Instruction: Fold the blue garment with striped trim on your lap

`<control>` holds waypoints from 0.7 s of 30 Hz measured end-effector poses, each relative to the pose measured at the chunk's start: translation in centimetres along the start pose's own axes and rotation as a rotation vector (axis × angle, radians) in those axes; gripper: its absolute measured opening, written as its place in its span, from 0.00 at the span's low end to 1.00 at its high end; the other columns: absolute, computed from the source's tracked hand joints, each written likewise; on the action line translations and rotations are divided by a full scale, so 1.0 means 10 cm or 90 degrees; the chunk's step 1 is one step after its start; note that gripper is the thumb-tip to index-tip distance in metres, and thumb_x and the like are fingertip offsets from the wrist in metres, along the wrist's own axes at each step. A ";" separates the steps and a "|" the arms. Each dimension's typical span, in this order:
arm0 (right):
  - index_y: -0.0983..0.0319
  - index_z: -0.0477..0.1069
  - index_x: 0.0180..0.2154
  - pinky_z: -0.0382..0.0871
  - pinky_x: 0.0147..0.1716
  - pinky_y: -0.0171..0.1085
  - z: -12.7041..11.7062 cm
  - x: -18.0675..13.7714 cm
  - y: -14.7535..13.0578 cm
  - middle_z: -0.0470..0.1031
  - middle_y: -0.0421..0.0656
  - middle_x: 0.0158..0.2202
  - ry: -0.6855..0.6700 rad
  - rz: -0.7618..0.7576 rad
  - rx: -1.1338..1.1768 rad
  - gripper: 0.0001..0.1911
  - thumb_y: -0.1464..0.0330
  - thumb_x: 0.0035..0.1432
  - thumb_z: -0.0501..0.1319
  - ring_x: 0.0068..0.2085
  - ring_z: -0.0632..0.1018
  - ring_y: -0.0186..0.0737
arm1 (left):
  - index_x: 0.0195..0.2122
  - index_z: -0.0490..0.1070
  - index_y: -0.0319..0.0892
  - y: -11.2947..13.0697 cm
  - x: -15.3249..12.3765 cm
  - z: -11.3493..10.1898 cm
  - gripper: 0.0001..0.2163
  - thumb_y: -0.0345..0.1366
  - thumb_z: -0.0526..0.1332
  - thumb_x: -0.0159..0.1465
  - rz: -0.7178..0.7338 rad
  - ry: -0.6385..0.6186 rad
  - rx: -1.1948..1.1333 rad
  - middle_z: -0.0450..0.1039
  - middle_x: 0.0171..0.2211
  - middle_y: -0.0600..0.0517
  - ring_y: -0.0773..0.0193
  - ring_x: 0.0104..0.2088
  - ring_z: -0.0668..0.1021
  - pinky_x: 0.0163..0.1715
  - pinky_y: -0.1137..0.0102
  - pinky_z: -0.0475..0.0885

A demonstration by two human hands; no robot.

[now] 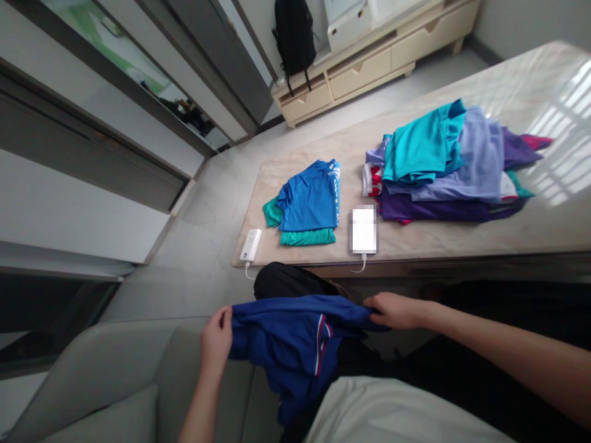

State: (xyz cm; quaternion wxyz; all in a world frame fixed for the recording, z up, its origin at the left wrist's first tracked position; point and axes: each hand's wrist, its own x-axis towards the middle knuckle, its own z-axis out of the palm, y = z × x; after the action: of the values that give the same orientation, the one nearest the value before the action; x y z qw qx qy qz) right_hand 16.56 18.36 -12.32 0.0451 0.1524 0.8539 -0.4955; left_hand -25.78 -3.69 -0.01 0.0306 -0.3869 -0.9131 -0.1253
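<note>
Table (438,239): folded clothes (308,200) left, clothes pile (443,160) right, cabled device (364,231) between at near edge, power bank (250,245) at near-left corner. Behind: cabinet (364,75), backpack (294,37) on left end. Before: garment (290,335) between left hand (216,335) and right hand (392,309).

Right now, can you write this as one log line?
left hand: holding blue cloth | right hand: holding its other end | on table: small clothes stack, bigger clothes pile

White lettering (336,194) on folded blue garment (305,200), too blurred to read
</note>
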 end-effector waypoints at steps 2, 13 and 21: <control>0.61 0.75 0.39 0.65 0.35 0.35 -0.03 0.01 -0.01 0.81 0.46 0.36 0.023 0.005 0.003 0.09 0.67 0.63 0.56 0.36 0.80 0.42 | 0.53 0.75 0.35 0.05 -0.16 0.16 0.23 0.47 0.55 0.67 0.090 -0.016 -0.023 0.76 0.53 0.35 0.44 0.55 0.78 0.56 0.52 0.73; 0.63 0.77 0.40 0.67 0.38 0.38 -0.12 0.03 0.07 0.83 0.52 0.39 0.068 0.089 -0.081 0.12 0.65 0.64 0.57 0.41 0.83 0.49 | 0.63 0.70 0.47 1.02 -1.22 0.33 0.22 0.43 0.64 0.69 0.526 -0.187 0.009 0.71 0.63 0.44 0.49 0.62 0.73 0.59 0.53 0.72; 0.64 0.79 0.40 0.70 0.38 0.40 -0.09 -0.01 0.11 0.83 0.54 0.37 0.046 0.076 -0.125 0.13 0.65 0.63 0.58 0.39 0.84 0.53 | 0.40 0.77 0.43 1.16 -1.04 0.25 0.10 0.39 0.58 0.72 0.216 -0.182 -0.239 0.81 0.39 0.48 0.57 0.42 0.82 0.47 0.65 0.75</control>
State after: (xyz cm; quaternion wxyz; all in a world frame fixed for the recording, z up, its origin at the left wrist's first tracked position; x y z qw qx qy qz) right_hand 17.04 19.61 -12.74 0.0585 0.2159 0.8889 -0.3998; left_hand -10.12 -2.57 -1.65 -0.1502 -0.5469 -0.7911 -0.2292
